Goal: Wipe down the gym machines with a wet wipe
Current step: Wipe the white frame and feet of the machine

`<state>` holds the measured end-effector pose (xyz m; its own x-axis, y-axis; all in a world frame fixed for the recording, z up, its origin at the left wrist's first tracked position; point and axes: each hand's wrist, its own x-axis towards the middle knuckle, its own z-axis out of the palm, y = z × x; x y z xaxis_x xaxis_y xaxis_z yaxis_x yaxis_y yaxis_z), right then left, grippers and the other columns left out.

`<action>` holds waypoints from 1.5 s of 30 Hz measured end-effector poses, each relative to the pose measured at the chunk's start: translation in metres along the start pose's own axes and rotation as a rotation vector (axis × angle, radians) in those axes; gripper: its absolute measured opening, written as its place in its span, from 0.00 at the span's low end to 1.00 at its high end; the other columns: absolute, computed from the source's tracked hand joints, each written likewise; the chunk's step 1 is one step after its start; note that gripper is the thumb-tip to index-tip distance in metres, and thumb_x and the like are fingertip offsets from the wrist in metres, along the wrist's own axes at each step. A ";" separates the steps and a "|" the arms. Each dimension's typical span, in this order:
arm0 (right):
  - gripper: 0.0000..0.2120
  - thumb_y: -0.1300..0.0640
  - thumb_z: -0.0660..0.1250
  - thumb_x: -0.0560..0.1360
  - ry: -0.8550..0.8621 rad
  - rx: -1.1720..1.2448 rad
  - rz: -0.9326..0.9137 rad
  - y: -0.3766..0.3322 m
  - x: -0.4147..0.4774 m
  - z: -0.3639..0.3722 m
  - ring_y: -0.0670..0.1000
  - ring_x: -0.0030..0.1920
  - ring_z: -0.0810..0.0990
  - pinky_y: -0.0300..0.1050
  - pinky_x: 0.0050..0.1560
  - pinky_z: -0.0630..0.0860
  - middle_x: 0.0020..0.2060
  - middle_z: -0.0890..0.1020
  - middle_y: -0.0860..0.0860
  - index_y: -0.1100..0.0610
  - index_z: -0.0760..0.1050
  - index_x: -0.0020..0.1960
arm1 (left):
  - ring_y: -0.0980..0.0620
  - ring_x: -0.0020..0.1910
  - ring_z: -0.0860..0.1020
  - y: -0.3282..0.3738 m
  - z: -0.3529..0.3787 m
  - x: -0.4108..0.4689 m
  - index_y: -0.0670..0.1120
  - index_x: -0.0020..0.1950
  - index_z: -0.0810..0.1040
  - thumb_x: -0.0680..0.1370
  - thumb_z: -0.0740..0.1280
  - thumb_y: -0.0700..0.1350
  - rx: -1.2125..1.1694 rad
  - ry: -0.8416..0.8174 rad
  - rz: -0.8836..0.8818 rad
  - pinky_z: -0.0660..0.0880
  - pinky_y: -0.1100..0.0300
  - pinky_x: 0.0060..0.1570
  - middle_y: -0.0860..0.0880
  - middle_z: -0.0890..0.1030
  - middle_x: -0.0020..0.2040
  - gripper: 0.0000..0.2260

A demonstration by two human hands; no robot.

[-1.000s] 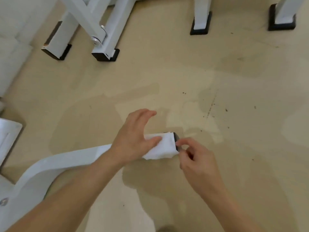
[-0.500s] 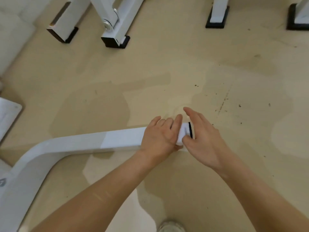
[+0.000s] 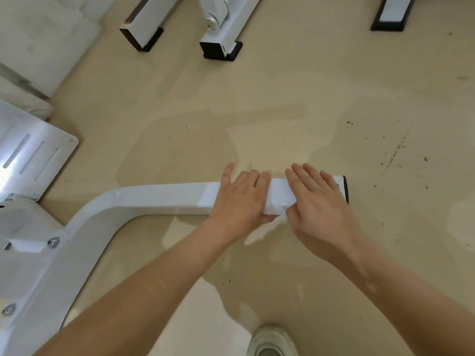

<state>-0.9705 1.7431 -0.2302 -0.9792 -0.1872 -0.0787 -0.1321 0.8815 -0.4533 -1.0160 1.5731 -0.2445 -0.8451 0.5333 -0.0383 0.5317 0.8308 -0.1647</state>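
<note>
Left hand (image 3: 241, 199) clasps wet wipe (image 3: 279, 195) round base leg (image 3: 159, 199); right hand (image 3: 318, 201) presses it flat-fingered. Risk: uneven pressure may bunch the wipe off the right end.

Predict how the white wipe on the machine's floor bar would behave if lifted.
Probably floppy: the wipe drapes over the bar, following its corners. Likely light and slightly clingy, since it lies flat and looks thin.
</note>
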 end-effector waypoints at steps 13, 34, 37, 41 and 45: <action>0.29 0.36 0.61 0.72 -0.217 -0.219 -0.057 -0.059 0.041 0.012 0.56 0.61 0.71 0.59 0.70 0.55 0.57 0.74 0.52 0.54 0.64 0.64 | 0.43 0.40 0.77 -0.119 0.015 -0.058 0.42 0.53 0.77 0.57 0.79 0.57 -0.005 -0.090 -0.176 0.73 0.52 0.47 0.45 0.79 0.43 0.32; 0.27 0.34 0.44 0.76 0.023 -0.277 -0.264 -0.059 0.069 0.039 0.57 0.32 0.74 0.46 0.34 0.61 0.32 0.76 0.53 0.55 0.68 0.41 | 0.46 0.33 0.72 -0.119 0.032 -0.059 0.44 0.38 0.76 0.78 0.54 0.44 -0.174 0.285 -0.336 0.67 0.52 0.39 0.48 0.76 0.33 0.14; 0.29 0.27 0.46 0.73 -0.108 -0.385 -0.341 -0.053 0.065 0.030 0.52 0.41 0.76 0.46 0.37 0.64 0.42 0.72 0.48 0.52 0.60 0.55 | 0.44 0.35 0.73 -0.173 0.039 -0.083 0.44 0.40 0.78 0.77 0.53 0.46 -0.176 0.204 -0.389 0.64 0.54 0.40 0.47 0.77 0.35 0.16; 0.26 0.27 0.49 0.70 -0.155 -0.478 -0.316 -0.063 0.075 0.026 0.47 0.40 0.78 0.43 0.32 0.63 0.38 0.67 0.44 0.50 0.54 0.48 | 0.42 0.40 0.75 -0.239 0.039 -0.111 0.43 0.39 0.76 0.75 0.48 0.53 -0.271 0.018 -0.751 0.66 0.53 0.40 0.45 0.78 0.37 0.21; 0.23 0.29 0.53 0.67 -0.198 -0.412 -0.266 -0.063 0.079 0.036 0.45 0.40 0.78 0.40 0.34 0.70 0.38 0.72 0.42 0.47 0.58 0.48 | 0.40 0.42 0.77 -0.242 0.033 -0.110 0.40 0.40 0.77 0.75 0.47 0.52 -0.176 -0.042 -0.937 0.70 0.51 0.42 0.41 0.80 0.39 0.23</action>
<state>-1.0338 1.6576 -0.2397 -0.8609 -0.4707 -0.1931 -0.4606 0.8823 -0.0970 -1.0536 1.3083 -0.2328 -0.9313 -0.3643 -0.0023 -0.3643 0.9313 0.0039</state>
